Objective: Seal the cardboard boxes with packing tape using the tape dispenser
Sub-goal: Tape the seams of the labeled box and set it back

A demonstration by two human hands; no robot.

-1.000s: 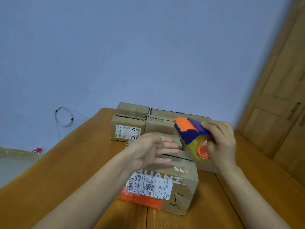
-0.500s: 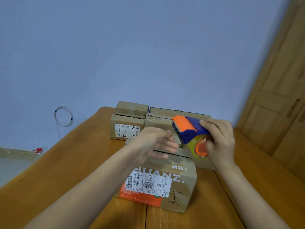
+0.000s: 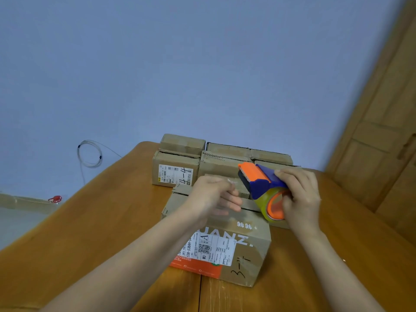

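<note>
Blue-orange tape dispenser (image 3: 261,183) (brown cardboard box (image 3: 252,242)).

Nearest cardboard box (image 3: 236,251): matt brown card, white paper label. Tape dispenser (image 3: 262,185), centre right: smooth blue-and-orange plastic, glossy yellowish tape roll. Table (image 3: 90,233): satin varnished wood.

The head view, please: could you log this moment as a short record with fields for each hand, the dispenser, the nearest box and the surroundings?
right hand: right hand grips the tape dispenser, held above the table
left hand: left hand pinches something small and pale, apparently the tape end, beside the dispenser
dispenser: blue and orange body, yellowish roll with orange core
nearest box: labelled box, marked 3-, under the left hand
other boxes: stacked boxes behind it
surface: wooden table
wall: coiled cable
</note>
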